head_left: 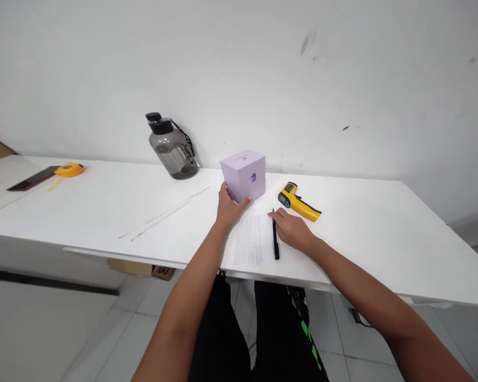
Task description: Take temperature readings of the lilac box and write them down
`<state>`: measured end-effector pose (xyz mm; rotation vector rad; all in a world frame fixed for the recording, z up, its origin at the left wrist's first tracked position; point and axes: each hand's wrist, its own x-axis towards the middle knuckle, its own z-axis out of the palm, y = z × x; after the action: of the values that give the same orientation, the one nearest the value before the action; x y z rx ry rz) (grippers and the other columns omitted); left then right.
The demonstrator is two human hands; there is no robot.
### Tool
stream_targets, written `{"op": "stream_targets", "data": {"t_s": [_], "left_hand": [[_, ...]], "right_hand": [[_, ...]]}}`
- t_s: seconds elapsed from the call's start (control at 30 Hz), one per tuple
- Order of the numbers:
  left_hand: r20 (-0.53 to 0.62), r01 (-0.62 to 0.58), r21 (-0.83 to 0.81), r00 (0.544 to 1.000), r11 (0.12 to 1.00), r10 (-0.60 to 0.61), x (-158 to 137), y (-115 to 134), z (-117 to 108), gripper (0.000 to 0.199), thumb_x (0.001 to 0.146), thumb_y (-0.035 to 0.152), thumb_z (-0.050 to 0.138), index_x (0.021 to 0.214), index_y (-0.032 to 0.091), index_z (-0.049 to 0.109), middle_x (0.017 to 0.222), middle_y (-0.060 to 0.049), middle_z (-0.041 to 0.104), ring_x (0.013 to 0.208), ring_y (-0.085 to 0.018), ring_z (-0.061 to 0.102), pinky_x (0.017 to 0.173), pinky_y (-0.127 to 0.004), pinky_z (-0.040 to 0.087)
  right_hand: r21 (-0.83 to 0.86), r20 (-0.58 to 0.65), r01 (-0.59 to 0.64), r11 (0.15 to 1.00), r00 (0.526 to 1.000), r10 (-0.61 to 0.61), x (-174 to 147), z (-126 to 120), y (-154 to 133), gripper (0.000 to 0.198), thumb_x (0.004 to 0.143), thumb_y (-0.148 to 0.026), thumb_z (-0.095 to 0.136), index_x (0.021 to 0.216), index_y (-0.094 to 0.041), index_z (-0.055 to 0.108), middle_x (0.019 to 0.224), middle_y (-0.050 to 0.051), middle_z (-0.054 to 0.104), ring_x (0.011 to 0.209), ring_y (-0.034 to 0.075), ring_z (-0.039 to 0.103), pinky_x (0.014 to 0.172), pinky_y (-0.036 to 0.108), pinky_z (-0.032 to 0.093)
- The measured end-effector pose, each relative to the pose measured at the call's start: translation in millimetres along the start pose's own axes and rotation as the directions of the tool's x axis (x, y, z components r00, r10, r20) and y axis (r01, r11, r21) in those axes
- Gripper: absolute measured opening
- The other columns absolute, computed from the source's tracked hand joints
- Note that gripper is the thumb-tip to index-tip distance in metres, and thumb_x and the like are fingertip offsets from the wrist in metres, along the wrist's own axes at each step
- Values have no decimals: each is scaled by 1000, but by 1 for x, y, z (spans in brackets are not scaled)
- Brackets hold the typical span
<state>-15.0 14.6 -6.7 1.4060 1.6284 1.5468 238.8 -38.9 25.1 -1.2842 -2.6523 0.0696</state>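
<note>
A lilac cube-shaped box (245, 178) with a small dark purple emblem on its side stands on the white table. My left hand (230, 207) grips its lower near corner, the thumb on the front face and the fingers along the left side. My right hand (290, 227) is closed at the upper end of a black pen (275, 241), whose thicker end points toward me. Between my hands lies a white sheet of paper (247, 241) with faint rows of writing. Just beyond my right hand a yellow and black infrared thermometer (300, 204) rests on its side.
A grey translucent water bottle (175, 151) stands against the wall, left of the box. Farther left are a yellow tape measure (69, 170) and a dark flat tool (34, 179). Dark pencil-like lines mark the white table (362, 233). A cardboard box (143, 268) sits underneath.
</note>
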Motion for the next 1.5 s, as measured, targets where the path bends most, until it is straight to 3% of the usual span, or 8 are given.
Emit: {"op": "stream_targets", "data": {"t_s": [0.13,0.33,0.5,0.73,0.93,1.13,1.37,1.5], "left_hand": [[-12,98,-42,995,994,-98,-2,13,-2,110,71,56,97,160,27,40,158,-20,54,147,-39,56,125,-60,48],[16,66,-107,998,992,-65,-4,19,-4,93,75,57,94,151,28,50,151,-17,61,139,-37,63,119,-58,55],[12,90,-121,996,989,-89,-6,22,-4,90,78,57,92,152,28,49,153,-17,62,137,-35,64,120,-59,54],[52,93,-160,995,983,-85,-5,22,-3,81,84,54,87,150,26,49,154,-17,62,140,-33,64,123,-57,52],[37,99,-119,995,988,-96,-5,23,-4,82,83,60,87,149,26,52,145,-16,68,132,-35,68,119,-58,55],[53,108,-73,993,991,-105,-10,25,-5,94,79,67,88,155,27,49,146,-17,67,128,-35,69,112,-55,58],[111,89,98,989,991,-100,-11,24,-5,113,67,69,93,161,26,47,145,-19,66,119,-37,70,99,-54,60],[147,31,126,988,992,-50,-13,25,-5,109,65,70,94,156,26,52,136,-17,70,112,-35,72,98,-53,59]], "right_hand": [[-40,49,-82,996,995,84,3,-11,-1,54,99,-4,40,146,-13,66,128,19,72,91,27,68,72,37,45],[-66,-235,-431,900,883,406,6,-20,26,45,104,-29,50,144,-13,64,143,25,66,125,40,58,103,53,43],[-48,-119,-553,832,830,545,6,-11,47,58,106,-49,52,152,-14,57,147,26,66,146,46,47,123,76,21],[40,-104,-515,856,850,516,10,-7,49,50,109,-39,43,147,-11,58,138,25,73,141,41,57,129,77,13],[336,-383,-340,878,803,457,11,-18,38,58,106,-45,47,156,-15,49,145,24,69,133,38,63,121,60,40],[753,-309,-284,594,645,699,10,-18,18,70,91,-50,65,151,-18,49,135,21,70,117,35,69,96,48,57],[992,-43,-28,122,837,546,11,-21,0,56,71,-51,81,115,-24,58,80,-5,59,60,15,54,61,34,49],[994,2,-45,102,922,387,8,-18,-13,53,67,-43,83,109,-24,57,79,-7,58,58,12,54,61,34,47]]}}
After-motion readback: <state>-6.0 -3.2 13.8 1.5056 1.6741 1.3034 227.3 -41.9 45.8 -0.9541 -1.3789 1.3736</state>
